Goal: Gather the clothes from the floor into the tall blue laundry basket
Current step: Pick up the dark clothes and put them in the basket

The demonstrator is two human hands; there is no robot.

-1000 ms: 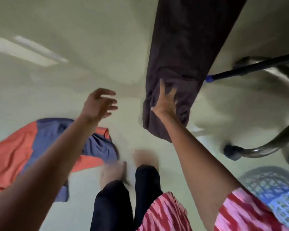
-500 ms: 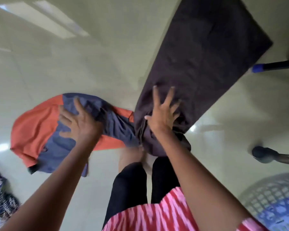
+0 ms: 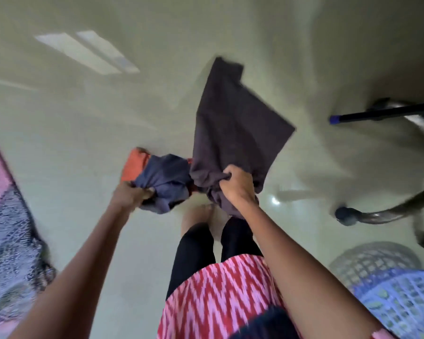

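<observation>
My left hand (image 3: 130,195) grips a bunched orange and navy garment (image 3: 160,178), lifted off the pale floor. Just to its right, my right hand (image 3: 235,185) grips the near end of a dark brown cloth (image 3: 233,133); the rest of that cloth trails away from me across the floor. The two garments touch between my hands. The tall blue laundry basket (image 3: 402,297), a lattice of plastic, stands at the lower right beside my right arm.
A patterned black, white and pink fabric (image 3: 8,243) lies along the left edge. A black rod with a blue tip (image 3: 377,113) and curved metal chair legs with a dark foot (image 3: 348,215) stand at the right. My feet are below the garments.
Both hands went from lying flat on the garments to gripping them. The orange and navy garment is now bunched and raised, and the brown cloth is pulled toward me.
</observation>
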